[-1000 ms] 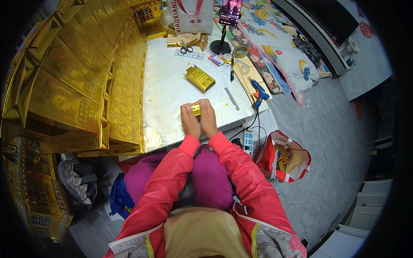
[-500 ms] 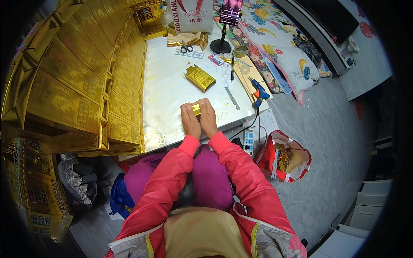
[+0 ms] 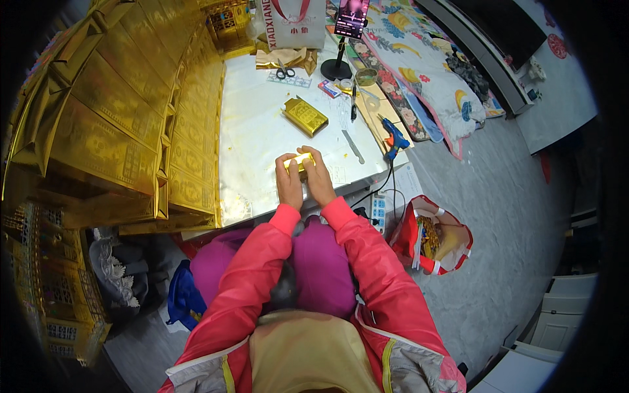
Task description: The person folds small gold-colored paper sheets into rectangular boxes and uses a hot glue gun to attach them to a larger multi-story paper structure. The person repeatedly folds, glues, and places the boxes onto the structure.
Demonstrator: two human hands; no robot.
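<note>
Between my two hands is a small shiny gold paper box (image 3: 299, 161), held over the near edge of the white table (image 3: 252, 141). My left hand (image 3: 288, 180) grips its left side and my right hand (image 3: 318, 178) its right side, thumbs on the face toward me. The fingers partly hide it. Just beyond them lies a larger gold box (image 3: 305, 116) with an end flap standing up. Right of that box, a grey blade-like strip (image 3: 353, 147) rests flat on the table.
Large gold embossed boxes (image 3: 98, 131) are stacked at the left. A blue glue gun (image 3: 394, 139) with a cord lies at the right edge. Scissors (image 3: 283, 71), a phone stand (image 3: 336, 68) and a paper bag (image 3: 295, 33) are at the back. A red bag (image 3: 432, 236) stands on the floor.
My hands have opened out a little around the small gold box, so more of it shows. The thumbs now lie on its near face. The larger gold box stays in place.
</note>
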